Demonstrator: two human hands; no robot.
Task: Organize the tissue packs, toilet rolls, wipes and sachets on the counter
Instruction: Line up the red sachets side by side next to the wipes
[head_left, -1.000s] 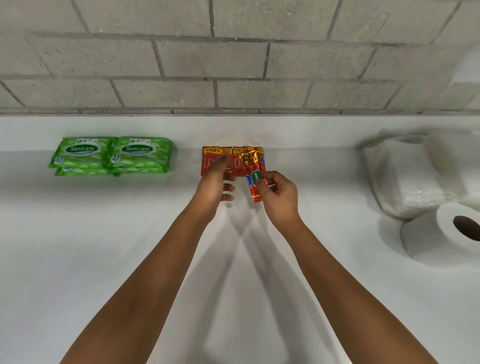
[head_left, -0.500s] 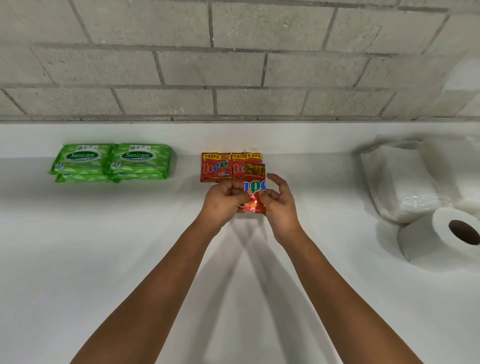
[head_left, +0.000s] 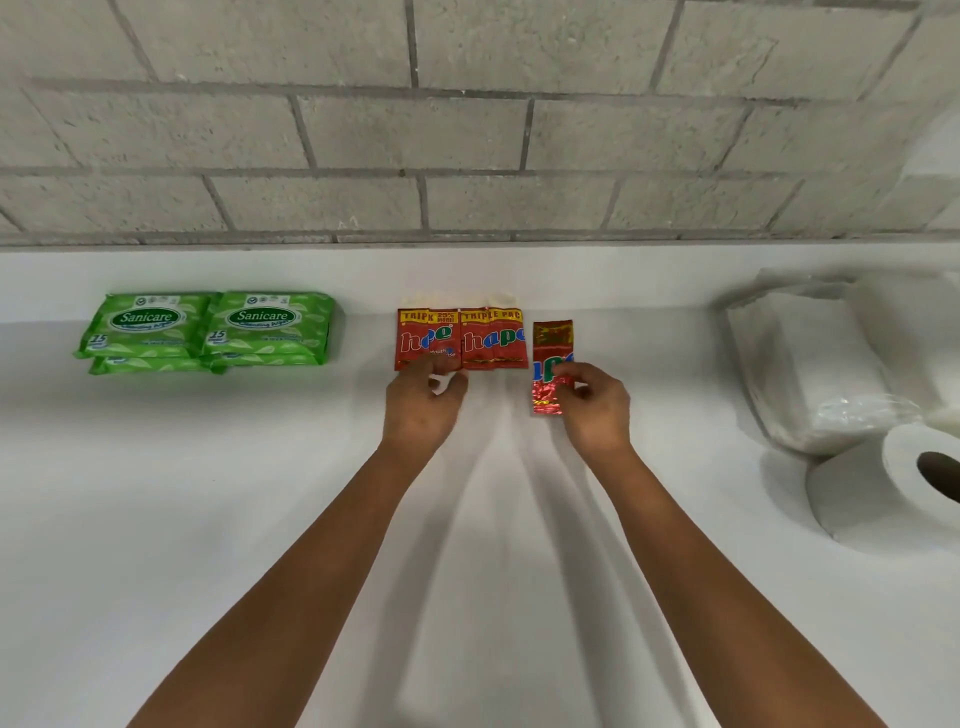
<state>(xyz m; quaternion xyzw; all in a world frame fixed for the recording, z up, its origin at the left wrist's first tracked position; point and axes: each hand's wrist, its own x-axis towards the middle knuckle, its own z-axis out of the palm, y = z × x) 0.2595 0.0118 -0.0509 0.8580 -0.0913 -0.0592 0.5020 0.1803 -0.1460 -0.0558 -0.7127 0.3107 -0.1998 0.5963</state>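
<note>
Two red sachet strips (head_left: 462, 340) lie side by side at the back of the white counter (head_left: 208, 493). A single shiny red sachet (head_left: 551, 348) lies just right of them, and my right hand (head_left: 592, 405) pinches its lower half. My left hand (head_left: 423, 402) rests with loosely curled fingers at the lower edge of the left strip and grips nothing. Green wipes packs (head_left: 208, 330) are stacked in two piles at the back left. Tissue packs in clear plastic (head_left: 810, 358) and a toilet roll (head_left: 883, 483) on its side sit at the right.
A grey block wall (head_left: 467, 130) rises behind the counter's raised back ledge. Bare counter stretches between the wipes and the sachets and across the whole front. The toilet roll lies close to the right border of the view.
My hands have parted. The right hand carried the single sachet from the middle to the right of the strips; the left hand let go and moved to the left strip's lower edge.
</note>
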